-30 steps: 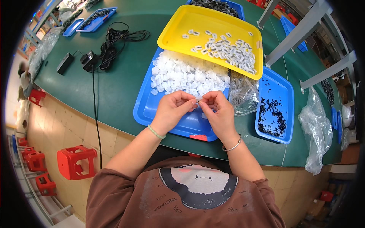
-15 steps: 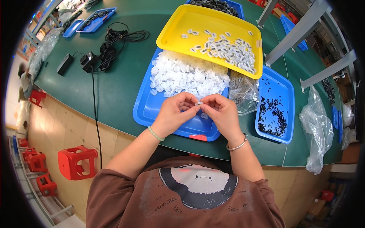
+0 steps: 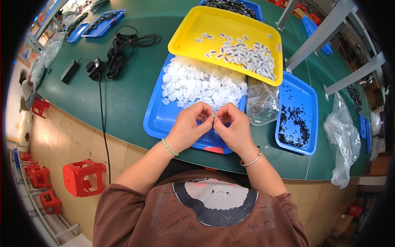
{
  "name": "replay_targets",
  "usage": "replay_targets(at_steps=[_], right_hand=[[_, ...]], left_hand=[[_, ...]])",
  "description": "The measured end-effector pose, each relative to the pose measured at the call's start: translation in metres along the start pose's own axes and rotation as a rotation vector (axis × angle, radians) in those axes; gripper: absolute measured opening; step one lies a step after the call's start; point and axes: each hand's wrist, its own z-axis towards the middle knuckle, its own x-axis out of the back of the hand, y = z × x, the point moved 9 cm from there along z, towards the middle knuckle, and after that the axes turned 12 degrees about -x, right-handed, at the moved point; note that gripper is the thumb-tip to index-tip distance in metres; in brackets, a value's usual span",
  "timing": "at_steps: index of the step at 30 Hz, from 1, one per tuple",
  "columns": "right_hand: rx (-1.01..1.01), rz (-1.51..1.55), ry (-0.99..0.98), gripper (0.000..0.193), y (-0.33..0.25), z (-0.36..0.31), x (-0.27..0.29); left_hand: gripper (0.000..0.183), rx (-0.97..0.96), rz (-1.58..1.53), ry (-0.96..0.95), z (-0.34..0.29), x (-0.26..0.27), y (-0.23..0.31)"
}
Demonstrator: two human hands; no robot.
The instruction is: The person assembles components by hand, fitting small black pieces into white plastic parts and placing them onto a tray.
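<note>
Over the near part of a blue tray [image 3: 153,120], the fingertips of my left hand [image 3: 189,126] and my right hand [image 3: 235,128] meet. Both are closed in a pinch on one small white plastic piece [image 3: 213,116], mostly covered by the fingers. A heap of translucent white plastic pieces [image 3: 201,84] fills the tray's far part, just beyond my hands. Overlapping its far edge is a yellow tray [image 3: 187,31], where many white pieces with dark centres [image 3: 251,57] lie spread. To the right, small black parts [image 3: 294,127] lie scattered in another blue tray [image 3: 314,111].
A clear plastic bag [image 3: 262,105] is wedged between the trays, and another bag [image 3: 341,140] hangs at the table's right edge. Black cables and adapters [image 3: 96,68] lie on the left. Grey metal posts [image 3: 321,37] rise on the right. A red stool [image 3: 83,178] stands at left.
My right hand has shifted slightly left and turned, closing nearer to my left hand. The small piece between the fingertips is more covered now, as is a loose white piece in the tray.
</note>
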Motion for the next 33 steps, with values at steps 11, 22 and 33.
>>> replay_targets(at_steps=[11,22,33], right_hand=[[0.111,-0.812,0.181,0.007,-0.036,-0.023,0.076],[0.110,-0.858,0.329,0.012,0.004,0.000,0.091],[0.139,-0.809,0.407,0.010,-0.024,-0.019,0.099]], left_hand=[[0.011,0.174,-0.287,0.066,-0.003,0.005,-0.018],[0.018,0.198,-0.330,0.112,0.003,0.010,-0.020],[0.019,0.204,-0.382,0.101,0.001,0.009,-0.020]])
